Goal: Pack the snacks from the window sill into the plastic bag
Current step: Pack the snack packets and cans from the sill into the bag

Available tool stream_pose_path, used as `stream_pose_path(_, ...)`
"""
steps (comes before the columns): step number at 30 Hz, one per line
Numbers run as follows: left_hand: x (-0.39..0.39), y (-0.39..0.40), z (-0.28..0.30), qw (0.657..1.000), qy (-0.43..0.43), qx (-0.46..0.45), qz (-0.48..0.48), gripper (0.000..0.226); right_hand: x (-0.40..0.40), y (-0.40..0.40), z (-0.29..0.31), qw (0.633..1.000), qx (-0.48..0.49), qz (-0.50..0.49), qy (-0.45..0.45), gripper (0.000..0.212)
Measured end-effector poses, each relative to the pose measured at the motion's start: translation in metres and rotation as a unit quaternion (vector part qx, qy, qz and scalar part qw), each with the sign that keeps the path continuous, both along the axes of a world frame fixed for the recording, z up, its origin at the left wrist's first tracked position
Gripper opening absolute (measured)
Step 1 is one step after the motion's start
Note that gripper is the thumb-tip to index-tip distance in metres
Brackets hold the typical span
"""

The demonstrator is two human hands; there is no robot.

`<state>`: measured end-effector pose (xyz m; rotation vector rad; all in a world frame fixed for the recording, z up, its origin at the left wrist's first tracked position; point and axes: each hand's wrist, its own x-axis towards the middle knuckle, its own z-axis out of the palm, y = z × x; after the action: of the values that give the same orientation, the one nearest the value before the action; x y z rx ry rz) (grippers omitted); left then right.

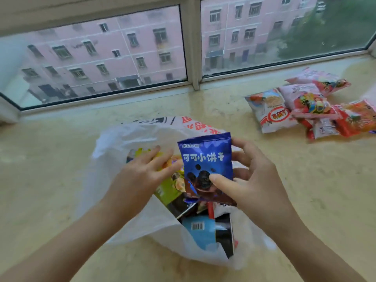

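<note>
In the middle of the frame, our right hand pinches a blue cookie pack just over the open white plastic bag. Our left hand lies flat, fingers straight, on a green snack pack inside it. More snacks wait on the window sill at the upper right.

Soft daylight from the window, slight blur, wide-angle edge bending
</note>
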<state>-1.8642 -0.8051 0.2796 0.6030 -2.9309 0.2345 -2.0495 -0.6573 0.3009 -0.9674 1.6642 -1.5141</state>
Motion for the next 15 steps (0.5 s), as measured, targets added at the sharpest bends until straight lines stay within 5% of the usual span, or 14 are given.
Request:
stream_pose_path(3,0.012,-0.005,-0.026,0.998,-0.066,-0.002,-0.011,0.057,0.017,-0.009,-0.02,0.97,-0.02,-0.008,0.241,0.061)
stream_pose_path(6,0.018,-0.003,-0.047,0.997,-0.075,0.015,0.005,0.058,0.023,-0.013,-0.045,0.861,-0.073,-0.022,0.503,0.056)
stream_pose_path(9,0.017,-0.01,-0.054,0.999,-0.034,-0.014,0.003,0.04,0.03,-0.013,-0.061,0.807,-0.131,-0.005,0.575,0.034)
stream_pose_path(15,0.018,-0.029,-0.046,0.997,-0.048,0.025,0.059,0.022,0.034,-0.017,-0.069,0.771,-0.152,-0.015,0.618,0.02)
